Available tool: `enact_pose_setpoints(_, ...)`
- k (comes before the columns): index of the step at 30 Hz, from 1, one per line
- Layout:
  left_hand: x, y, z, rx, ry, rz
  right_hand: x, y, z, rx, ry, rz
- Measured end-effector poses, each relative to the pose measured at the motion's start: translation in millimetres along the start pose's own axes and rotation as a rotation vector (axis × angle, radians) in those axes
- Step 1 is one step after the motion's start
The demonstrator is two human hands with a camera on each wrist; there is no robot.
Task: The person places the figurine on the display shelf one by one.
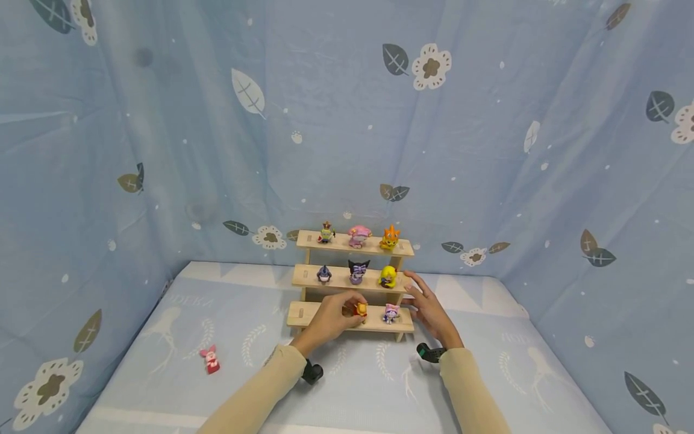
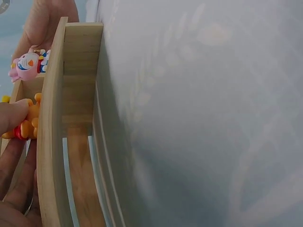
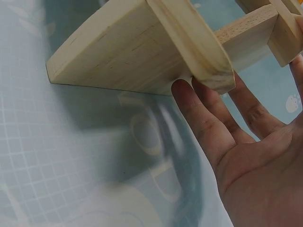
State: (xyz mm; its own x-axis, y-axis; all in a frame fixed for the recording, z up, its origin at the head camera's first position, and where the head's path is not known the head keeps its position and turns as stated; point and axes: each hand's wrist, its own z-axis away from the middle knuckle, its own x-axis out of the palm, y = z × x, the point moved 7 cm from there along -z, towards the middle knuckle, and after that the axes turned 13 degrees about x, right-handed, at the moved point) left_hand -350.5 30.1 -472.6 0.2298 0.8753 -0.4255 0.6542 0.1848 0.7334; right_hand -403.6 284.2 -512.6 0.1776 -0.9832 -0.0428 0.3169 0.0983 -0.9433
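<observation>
A three-tier wooden display stand (image 1: 300,314) stands before me with small figurines on it. My left hand (image 1: 332,314) pinches an orange bear figurine (image 1: 361,309) in a red top between thumb and fingers, at the middle of the lowest tier. In the left wrist view, the bear (image 2: 33,117) is right at the board's edge. To its right, a pink-hooded figurine (image 1: 391,313) stands on the same tier. My right hand (image 1: 432,312) is at the stand's right side, its fingers extended; in the right wrist view, fingertips (image 3: 182,90) reach the wooden side.
A pink-and-red figurine (image 1: 210,360) lies on the patterned cloth at the left. The middle tier bears a grey-blue figurine (image 1: 324,274), a black-eared one (image 1: 358,272) and a yellow-haired one (image 1: 387,277). Three more stand on top, including an orange spiky one (image 1: 390,239). A blue curtain (image 1: 347,132) hangs behind.
</observation>
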Motion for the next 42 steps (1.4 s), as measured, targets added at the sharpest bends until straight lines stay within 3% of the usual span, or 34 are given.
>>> enact_pose_setpoints(9,-14.1,5.1,8.7,0.018,-0.045,-0.022,1.0,0.7,-0.7,0.001,0.002,-0.003)
enact_pose_setpoints(22,-67.0,15.5,19.0,0.05,-0.051,-0.177,-3.4,-3.2,-2.4,0.001,0.001,-0.031)
enact_pose_setpoints(33,-130.2,25.7,71.9,0.106,-0.081,-0.302,-4.0,3.4,-2.5,0.018,0.028,-0.028)
enact_pose_setpoints(42,-176.4,19.0,121.1,0.033,-0.067,-0.419,-1.0,3.1,-2.4,0.026,0.005,-0.032)
